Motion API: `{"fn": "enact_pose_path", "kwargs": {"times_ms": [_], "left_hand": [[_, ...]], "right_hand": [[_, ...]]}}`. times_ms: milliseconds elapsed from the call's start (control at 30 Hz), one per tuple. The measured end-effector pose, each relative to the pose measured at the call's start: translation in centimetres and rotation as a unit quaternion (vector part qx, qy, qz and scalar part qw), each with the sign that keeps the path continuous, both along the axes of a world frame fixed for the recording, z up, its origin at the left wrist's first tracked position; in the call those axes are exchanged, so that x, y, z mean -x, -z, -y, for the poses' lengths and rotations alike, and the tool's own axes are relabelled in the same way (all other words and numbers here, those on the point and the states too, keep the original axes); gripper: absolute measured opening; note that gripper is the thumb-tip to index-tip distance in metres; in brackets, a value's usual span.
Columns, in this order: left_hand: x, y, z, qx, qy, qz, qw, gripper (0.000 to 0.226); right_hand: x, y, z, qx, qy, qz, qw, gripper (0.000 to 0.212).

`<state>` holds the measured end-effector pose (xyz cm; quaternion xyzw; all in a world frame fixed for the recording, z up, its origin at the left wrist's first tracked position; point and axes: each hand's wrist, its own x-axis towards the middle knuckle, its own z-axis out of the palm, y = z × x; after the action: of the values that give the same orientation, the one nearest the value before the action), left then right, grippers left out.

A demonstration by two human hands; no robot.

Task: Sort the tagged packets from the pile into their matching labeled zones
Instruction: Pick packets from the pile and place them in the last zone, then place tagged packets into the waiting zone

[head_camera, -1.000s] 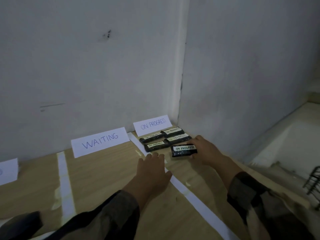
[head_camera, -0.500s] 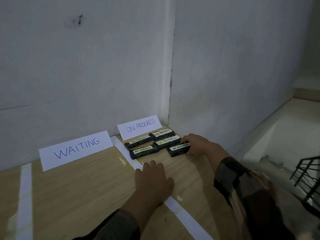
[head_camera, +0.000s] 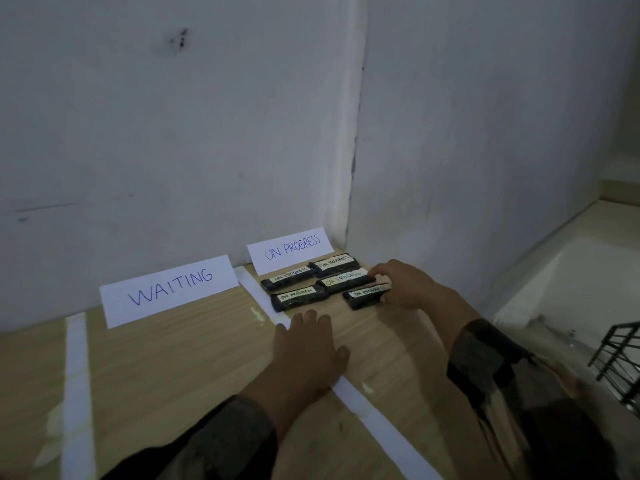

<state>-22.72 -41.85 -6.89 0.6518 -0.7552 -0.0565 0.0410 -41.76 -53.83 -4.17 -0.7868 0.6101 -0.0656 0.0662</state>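
Several dark packets tagged ON PROGRESS lie in the corner zone below the ON PROGRESS sign (head_camera: 290,249). The nearest-right packet (head_camera: 364,296) rests on the wooden table (head_camera: 180,355), and my right hand (head_camera: 403,285) grips its right end, thumb near another packet (head_camera: 343,280). Further packets lie at the back (head_camera: 334,265), the back left (head_camera: 289,278) and the front left (head_camera: 298,297). My left hand (head_camera: 306,353) lies flat, fingers apart, on the table across the white tape line (head_camera: 377,422). The WAITING sign (head_camera: 169,288) stands to the left; no packets lie below it.
White walls meet in a corner just behind the packets. A second white tape strip (head_camera: 77,386) marks the left border of the WAITING zone. The table ends at the right, where a black wire rack (head_camera: 620,358) stands below beside a pale floor.
My right hand has set the packet down by the other ON PROGRESS packets and still holds its end. The camera view shifted slightly; my left hand stayed flat on the table.
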Motion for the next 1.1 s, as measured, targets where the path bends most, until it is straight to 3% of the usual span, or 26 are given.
{"fn": "enact_pose_path", "kwargs": {"times_ms": [200,367,700,1100], "left_hand": [[-3.8,-4.3,-3.1,0.006,0.030,-0.011,0.999,0.064],[-8.6,-6.7,-8.2,-0.043,0.048,-0.003,0.998,0.072],[-18.6,-8.2,-21.3,-0.098,0.018,0.001,0.995,0.058],[-25.8,-8.4,-34.5,-0.053,0.000,-0.060,0.997,0.053]], "right_hand": [[-3.0,-1.6,-6.2,0.040,-0.047,0.063,0.996,0.045],[-7.4,-2.7,-12.5,0.051,-0.119,0.090,0.988,0.045],[-17.8,-2.6,-26.1,0.006,-0.298,0.168,0.940,0.041],[-23.6,-1.3,-36.3,-0.050,-0.394,0.143,0.906,0.044]]}}
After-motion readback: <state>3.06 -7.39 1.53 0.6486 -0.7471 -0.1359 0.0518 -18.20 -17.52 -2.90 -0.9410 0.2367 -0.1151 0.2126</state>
